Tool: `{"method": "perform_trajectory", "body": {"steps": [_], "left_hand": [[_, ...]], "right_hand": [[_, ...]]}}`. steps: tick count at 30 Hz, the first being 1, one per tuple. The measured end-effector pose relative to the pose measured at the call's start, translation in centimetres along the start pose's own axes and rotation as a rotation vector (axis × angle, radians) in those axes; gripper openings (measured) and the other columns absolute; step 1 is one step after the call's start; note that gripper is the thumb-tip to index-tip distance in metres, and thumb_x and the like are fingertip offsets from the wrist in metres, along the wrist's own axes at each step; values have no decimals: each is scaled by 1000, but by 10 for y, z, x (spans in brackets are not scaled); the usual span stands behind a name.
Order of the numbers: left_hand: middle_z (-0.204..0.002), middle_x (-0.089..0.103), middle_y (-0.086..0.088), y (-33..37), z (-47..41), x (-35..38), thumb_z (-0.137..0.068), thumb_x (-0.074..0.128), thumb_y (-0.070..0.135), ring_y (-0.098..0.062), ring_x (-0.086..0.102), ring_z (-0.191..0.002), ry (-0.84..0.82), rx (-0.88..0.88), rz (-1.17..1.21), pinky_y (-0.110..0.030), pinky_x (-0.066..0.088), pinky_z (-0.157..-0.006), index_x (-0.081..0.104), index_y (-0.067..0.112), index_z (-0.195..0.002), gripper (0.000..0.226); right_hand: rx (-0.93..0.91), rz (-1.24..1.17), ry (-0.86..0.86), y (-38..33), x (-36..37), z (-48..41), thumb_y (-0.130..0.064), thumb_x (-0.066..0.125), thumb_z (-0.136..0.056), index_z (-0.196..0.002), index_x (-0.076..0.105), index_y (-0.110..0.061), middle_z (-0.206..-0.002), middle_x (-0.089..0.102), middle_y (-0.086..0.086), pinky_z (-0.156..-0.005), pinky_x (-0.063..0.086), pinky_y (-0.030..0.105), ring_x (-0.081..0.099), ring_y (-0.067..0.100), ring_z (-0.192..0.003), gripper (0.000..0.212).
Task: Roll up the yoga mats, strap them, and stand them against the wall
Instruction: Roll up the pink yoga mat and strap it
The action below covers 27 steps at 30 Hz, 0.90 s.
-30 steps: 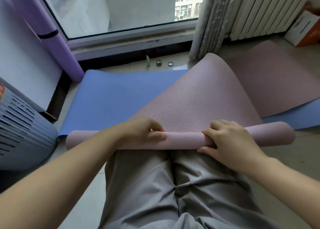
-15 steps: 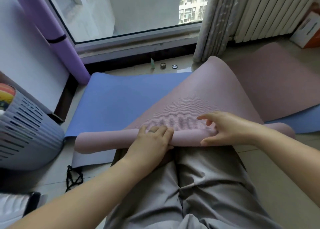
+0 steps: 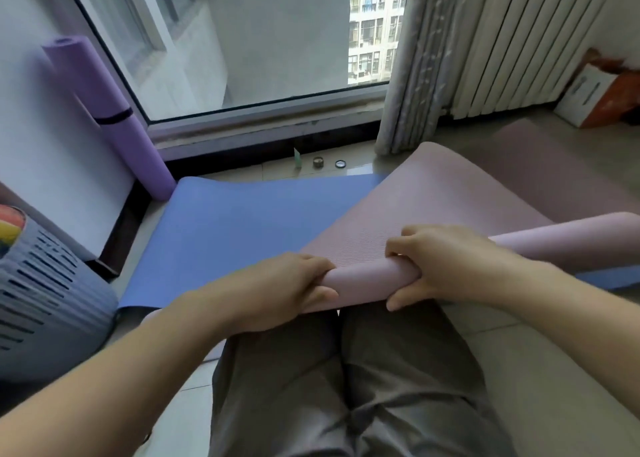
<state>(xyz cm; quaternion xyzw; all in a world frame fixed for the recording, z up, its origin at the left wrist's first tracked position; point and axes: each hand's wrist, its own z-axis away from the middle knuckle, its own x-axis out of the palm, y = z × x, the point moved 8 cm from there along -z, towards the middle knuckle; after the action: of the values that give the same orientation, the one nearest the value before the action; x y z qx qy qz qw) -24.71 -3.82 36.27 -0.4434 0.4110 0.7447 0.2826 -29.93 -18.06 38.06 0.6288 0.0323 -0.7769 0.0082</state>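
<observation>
Partly rolled yoga mat [image 3: 367, 283]: the roll lies crosswise at the person's knees, left hand [image 3: 287, 290] and right hand [image 3: 446, 266] side by side around it. Its unrolled part arches away to the far right, over the flat yoga mat [image 3: 242, 228] on the floor. Strapped rolled mat [image 3: 114, 117] leans on the left wall, foot at the flat mat's far-left corner. Slatted basket [image 3: 45, 300] at the floor's left edge. Curtain [image 3: 415, 75], radiator [image 3: 519, 41] and box [image 3: 588, 100] along the far right.

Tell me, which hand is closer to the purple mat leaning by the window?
Left. The left hand grips the pink roll nearer the purple mat; the right hand grips it farther right.
</observation>
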Motion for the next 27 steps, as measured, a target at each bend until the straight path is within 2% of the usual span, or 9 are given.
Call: {"method": "perform_trajectory", "body": {"steps": [3,7,11,14,17,20,23,25,27], "left_hand": [[-88,49,17,13,12,12,-98,41,47,-8,49,-87,-120,38,18,-28,42,-79,51,28,-99,21],[-106,47,8,23,14,59,-99,39,48,-11,50,-95,-281,77,7,-35,42,-89,57,24,-110,32],[-107,54,6,28,12,84,-99,43,41,-11,50,-95,-290,133,98,-33,41,-86,58,20,-116,31],[-108,56,16,26,10,84,-98,47,41,-2,49,-92,-222,136,176,-25,41,-80,51,31,-122,27],[-111,59,16,22,5,83,-98,47,40,-1,51,-93,-201,109,222,-24,42,-83,51,34,-122,25],[-108,60,15,21,-4,77,-99,45,38,-4,54,-97,-180,94,227,-27,42,-87,57,30,-118,24],[-105,52,13,18,-7,70,-99,38,44,-11,51,-102,16,112,89,-33,43,-89,59,30,-117,31],[-109,55,11,19,4,68,-92,32,58,-14,55,-98,201,137,-74,-35,48,-80,52,33,-121,43],[-104,60,7,21,14,81,-82,37,68,-18,61,-85,233,189,-265,-35,52,-69,43,31,-125,57]], "right_hand": [[2,-136,-165,-3,8,20,-69,65,-68,-96,59,-27,-87,58,-10,-67,46,30,53,8,-76,51],[19,-306,-279,-12,58,46,-63,69,-70,-87,58,-22,-75,58,-8,-62,43,28,53,8,-68,45],[127,-384,-254,-10,96,69,-68,68,-67,-116,49,-40,-95,48,-17,-82,44,28,50,11,-92,59],[99,-202,77,-25,83,87,-63,57,-76,-127,40,-37,-115,48,-11,-91,46,32,52,15,-104,60],[27,-89,312,-47,80,90,-65,41,-71,-107,52,-28,-97,61,-2,-68,55,41,61,23,-85,53],[43,-46,150,-40,91,65,-73,33,-75,-103,54,-24,-98,57,0,-72,47,41,56,25,-91,60],[12,-162,-135,-27,95,49,-73,39,-80,-112,45,-25,-112,50,-3,-82,39,34,47,19,-104,59],[-1,-281,-221,-24,93,43,-68,47,-84,-109,46,-25,-108,53,-5,-78,40,34,50,19,-98,50],[12,-395,-299,-21,92,37,-64,53,-85,-106,48,-25,-100,56,-7,-73,41,33,53,19,-91,45]]}}
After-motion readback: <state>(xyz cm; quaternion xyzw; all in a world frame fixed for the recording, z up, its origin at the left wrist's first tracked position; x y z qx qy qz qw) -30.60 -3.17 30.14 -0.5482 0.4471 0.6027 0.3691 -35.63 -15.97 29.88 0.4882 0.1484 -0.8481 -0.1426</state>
